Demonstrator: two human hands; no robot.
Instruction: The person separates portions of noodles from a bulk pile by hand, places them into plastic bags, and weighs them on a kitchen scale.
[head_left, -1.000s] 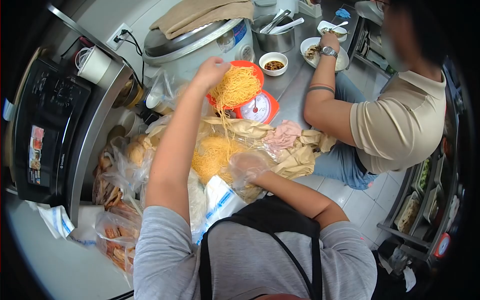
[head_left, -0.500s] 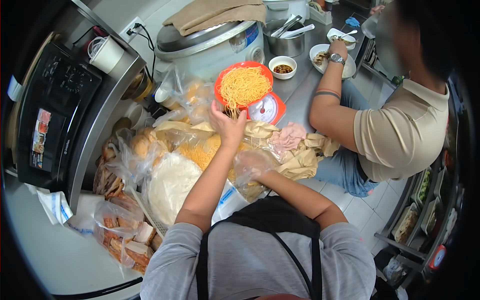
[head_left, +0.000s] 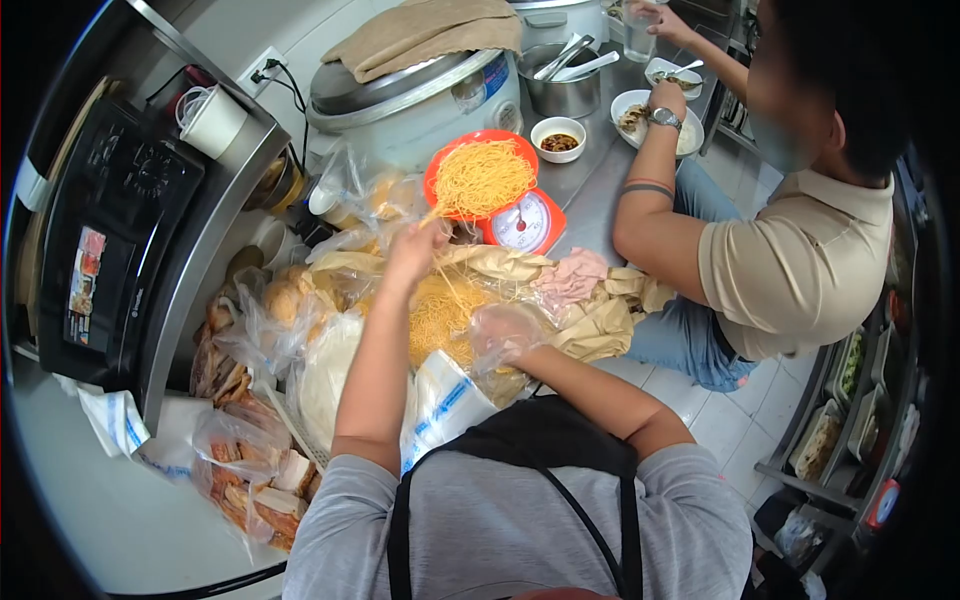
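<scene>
Yellow noodles (head_left: 485, 178) are heaped on the red pan of a kitchen scale (head_left: 523, 222). Just below the pan's near edge, my left hand (head_left: 413, 252) is closed on a few noodle strands. Some of these reach up to the heap and others dangle beneath my fingers. More loose noodles (head_left: 440, 318) lie in an open bag lined with brown paper. My right hand (head_left: 508, 335) grips the clear plastic bag (head_left: 490, 318) at its right side, and the film partly covers my fingers. A white plastic roll with blue print (head_left: 445, 395) lies near my body.
A co-worker (head_left: 800, 240) sits at right, one hand at a white bowl (head_left: 632, 115), the other at a clear pitcher (head_left: 638, 30). A sauce bowl (head_left: 558, 140), steel pot (head_left: 560, 95) and large cooker (head_left: 410, 100) stand behind. Bagged meat (head_left: 250, 470) lies left, under a black oven (head_left: 110, 230).
My left hand has come down and left from the scale pan, drawing strands with it. My right hand stays at the bag. The co-worker's far hand has moved to the pitcher.
</scene>
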